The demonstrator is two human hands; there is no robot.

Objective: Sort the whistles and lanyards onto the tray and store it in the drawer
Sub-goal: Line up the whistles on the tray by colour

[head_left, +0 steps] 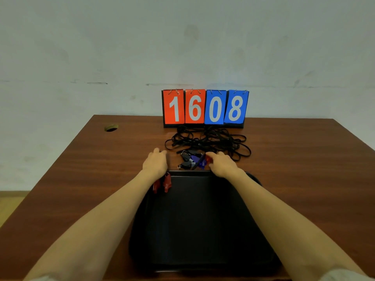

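A black tray point(203, 230) lies on the wooden table in front of me. Two red whistles point(166, 182) lie in its far left corner, partly under my left wrist. Beyond the tray's far edge sits a small pile of black and blue whistles point(191, 161). A tangle of black lanyards point(209, 141) lies behind them. My left hand point(155, 163) rests flat on the table left of the pile, holding nothing. My right hand point(222, 164) is at the pile's right side, its fingers closed on a red whistle point(208, 159).
A flip scoreboard point(205, 107) reading 1608 stands at the table's far edge behind the lanyards. A cable hole point(111, 127) sits at the far left of the table point(101, 169). The wall is right behind the table.
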